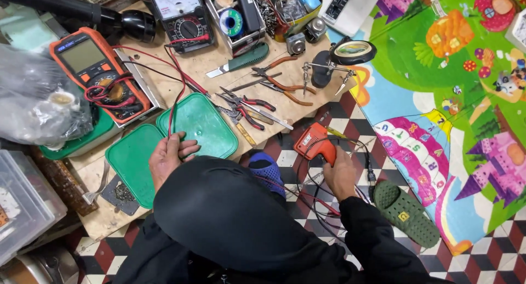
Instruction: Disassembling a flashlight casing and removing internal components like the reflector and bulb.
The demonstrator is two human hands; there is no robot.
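Note:
My right hand grips the handle of an orange soldering gun held low over the checkered floor, with black cables looping under it. My left hand rests on two green plastic lids that lie on the low wooden board, fingers curled over a thin red lead. The lead runs up toward the meters. My dark-clothed knee fills the lower middle of the view and hides what lies beneath it.
An orange multimeter and an analogue meter sit at the back. Pliers and cutters, a helping-hand magnifier, a solder spool, a clear plastic bag, a green sandal and a colourful play mat surround me.

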